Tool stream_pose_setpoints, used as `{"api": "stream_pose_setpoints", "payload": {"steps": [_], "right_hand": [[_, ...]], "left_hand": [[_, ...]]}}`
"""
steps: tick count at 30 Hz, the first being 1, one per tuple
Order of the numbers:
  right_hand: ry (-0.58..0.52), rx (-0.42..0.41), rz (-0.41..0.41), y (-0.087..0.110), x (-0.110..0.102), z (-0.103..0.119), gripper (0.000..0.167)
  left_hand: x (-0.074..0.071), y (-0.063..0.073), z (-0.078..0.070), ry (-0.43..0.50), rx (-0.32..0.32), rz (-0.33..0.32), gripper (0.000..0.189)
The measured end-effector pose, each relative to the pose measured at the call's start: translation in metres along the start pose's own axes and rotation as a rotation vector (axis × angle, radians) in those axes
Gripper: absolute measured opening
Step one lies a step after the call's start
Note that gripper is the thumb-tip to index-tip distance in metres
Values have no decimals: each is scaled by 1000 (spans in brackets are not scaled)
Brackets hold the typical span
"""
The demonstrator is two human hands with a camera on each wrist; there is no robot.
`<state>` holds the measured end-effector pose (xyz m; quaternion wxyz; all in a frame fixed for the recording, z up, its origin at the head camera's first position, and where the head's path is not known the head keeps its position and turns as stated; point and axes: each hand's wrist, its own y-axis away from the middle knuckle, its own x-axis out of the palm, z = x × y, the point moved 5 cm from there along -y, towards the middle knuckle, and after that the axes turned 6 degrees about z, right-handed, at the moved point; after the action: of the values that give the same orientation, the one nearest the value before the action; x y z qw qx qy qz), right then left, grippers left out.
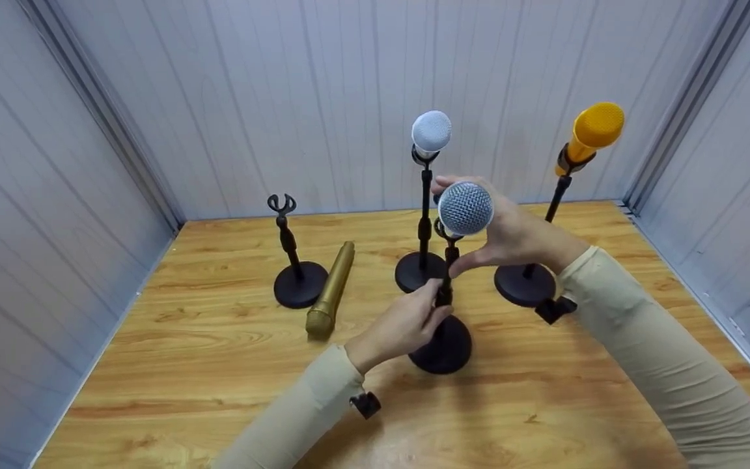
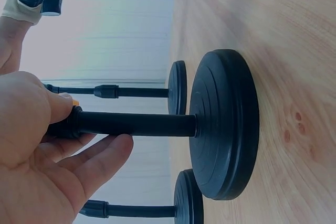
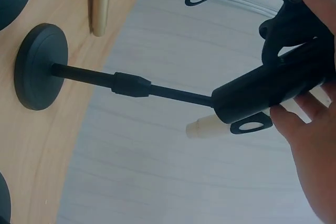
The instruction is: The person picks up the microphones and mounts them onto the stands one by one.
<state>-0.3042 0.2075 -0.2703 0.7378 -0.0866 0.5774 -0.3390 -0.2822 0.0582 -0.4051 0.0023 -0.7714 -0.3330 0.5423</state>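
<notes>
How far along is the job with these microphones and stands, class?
Done, it seems: the white microphone and yellow microphone sit clipped on their stands. In hand: the left hand grips the front stand while the right hand holds the silver-headed microphone. Left, probably: the gold microphone lies on the table beside the empty stand.

Pale panelled walls (image 1: 349, 78) around a wood-grain tabletop (image 1: 219, 371) suggest a booth (image 1: 23, 228).

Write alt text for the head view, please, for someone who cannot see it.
A person's left hand grips a black stand as the right hand holds its silver-headed microphone. Farther back, a white microphone and a yellow microphone are also mounted; a gold microphone lies beside an empty stand.
</notes>
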Motion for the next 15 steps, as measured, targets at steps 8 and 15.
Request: {"api": "stream_pose_setpoints", "payload": {"steps": [8, 15], "right_hand": [[-7, 103, 32, 3, 7, -6, 109], [-34, 67, 11, 4, 7, -5, 101]], "left_hand": [[2, 1, -1, -3, 21, -15, 25], [2, 0, -2, -12, 30, -29, 26]]}}
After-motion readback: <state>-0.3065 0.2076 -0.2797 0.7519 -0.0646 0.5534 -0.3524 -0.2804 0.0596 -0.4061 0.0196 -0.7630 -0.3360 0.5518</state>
